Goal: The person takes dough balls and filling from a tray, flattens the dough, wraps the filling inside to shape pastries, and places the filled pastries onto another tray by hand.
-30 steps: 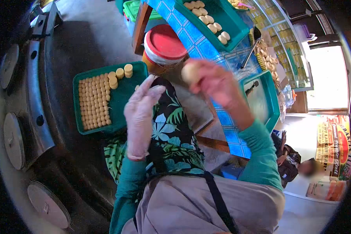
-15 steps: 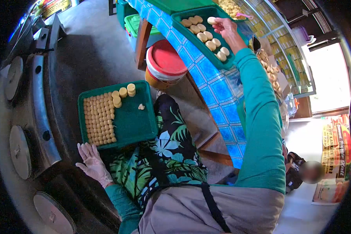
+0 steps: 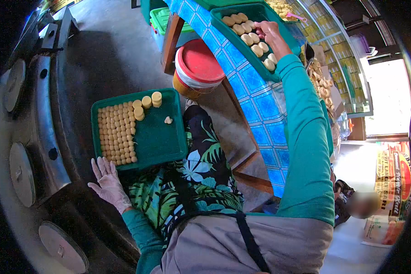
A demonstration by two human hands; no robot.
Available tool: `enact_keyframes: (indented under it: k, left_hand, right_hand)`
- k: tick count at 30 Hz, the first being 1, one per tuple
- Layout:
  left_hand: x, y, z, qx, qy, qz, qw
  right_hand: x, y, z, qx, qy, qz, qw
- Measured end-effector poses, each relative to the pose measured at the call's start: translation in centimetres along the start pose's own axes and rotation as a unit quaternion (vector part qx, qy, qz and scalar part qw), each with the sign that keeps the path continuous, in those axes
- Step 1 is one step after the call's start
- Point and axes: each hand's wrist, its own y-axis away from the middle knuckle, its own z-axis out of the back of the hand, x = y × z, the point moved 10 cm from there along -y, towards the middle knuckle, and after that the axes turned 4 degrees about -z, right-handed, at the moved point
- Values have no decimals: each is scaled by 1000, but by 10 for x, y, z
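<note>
My bare right hand (image 3: 270,36) reaches into the green tray (image 3: 276,78) on the table, its fingers closed beside the dough pieces (image 3: 247,39) lying there in rows; whether they hold a piece is hidden. My gloved left hand (image 3: 108,185) is spread with nothing in it, at the near left corner of the lower green tray (image 3: 160,157). That tray bears rows of small round dough balls (image 3: 116,134), several stacks of pale discs (image 3: 156,99) and a small dough scrap (image 3: 168,120).
A red-lidded bucket (image 3: 200,61) stands beside the table with its blue checked cloth (image 3: 255,123). Round metal lids (image 3: 23,173) line the left side. A person (image 3: 345,201) is at the right. Baked rings (image 3: 322,84) lie behind the table tray.
My right hand has gone from over my lap to the table tray, and the dough piece it carried no longer shows separately. My left hand has moved down and left and spread out.
</note>
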Motion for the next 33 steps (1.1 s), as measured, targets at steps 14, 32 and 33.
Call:
enact_keyframes:
  k: [14,32,33]
  left_hand:
    - [-5,3,-1,-19,8,-12,1000]
    - [-12,10,9,-16,-6,-40,999]
    - [-13,9,10,-12,-6,-44,999]
  right_hand:
    - [109,-10,10,-150,299,329,883]
    - [-93,475,-348,278,119,489,818]
    - [-94,477,-356,278,116,493,816]
